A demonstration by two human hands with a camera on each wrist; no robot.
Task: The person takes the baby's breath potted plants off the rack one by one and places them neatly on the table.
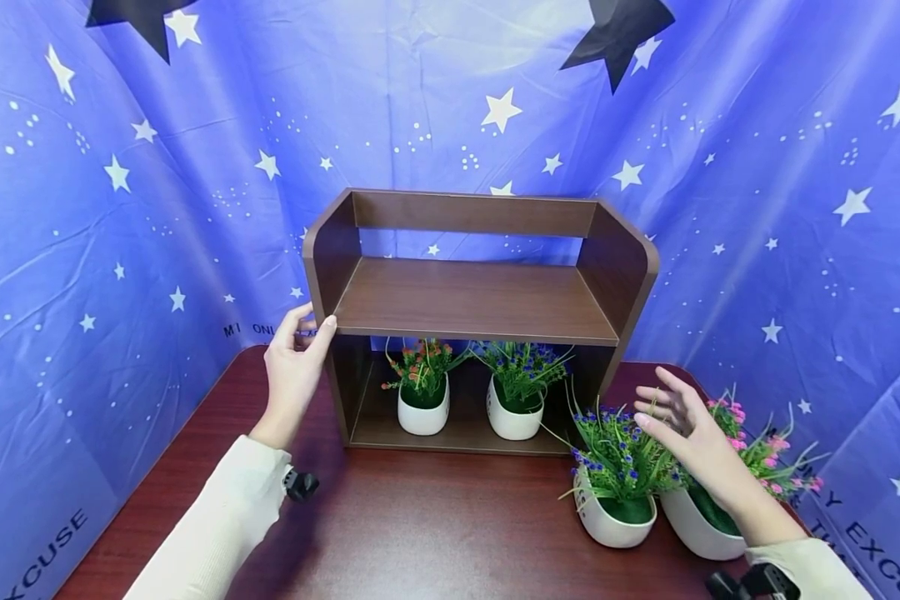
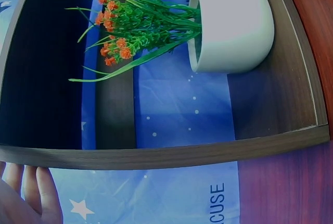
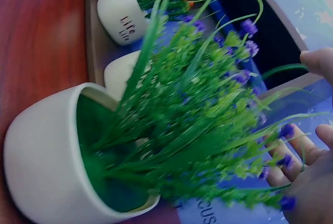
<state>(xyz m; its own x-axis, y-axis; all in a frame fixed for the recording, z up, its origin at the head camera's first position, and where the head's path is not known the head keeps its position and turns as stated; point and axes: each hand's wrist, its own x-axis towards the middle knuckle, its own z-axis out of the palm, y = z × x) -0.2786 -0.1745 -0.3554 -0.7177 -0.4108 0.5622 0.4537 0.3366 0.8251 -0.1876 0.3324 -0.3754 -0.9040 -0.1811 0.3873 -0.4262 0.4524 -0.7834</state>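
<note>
A brown two-tier wooden shelf (image 1: 465, 300) stands on the table. My left hand (image 1: 297, 358) holds its left side panel, the thumb on the front edge and the fingers along the outside. On the lower tier sit two white pots, one an orange-flowered plant (image 1: 423, 408), the other a blue-flowered plant (image 1: 516, 412). My right hand (image 1: 682, 425) hovers with spread fingers over another blue-flowered potted plant (image 1: 617, 517), right of the shelf. In the right wrist view that pot (image 3: 52, 151) is close, and flower tips lie near the fingers.
A pink-flowered potted plant (image 1: 708, 533) stands at the far right, partly behind my right forearm. The dark red table (image 1: 435, 517) stretches in front of the shelf. A blue curtain with white stars (image 1: 435, 100) surrounds the table's back and sides.
</note>
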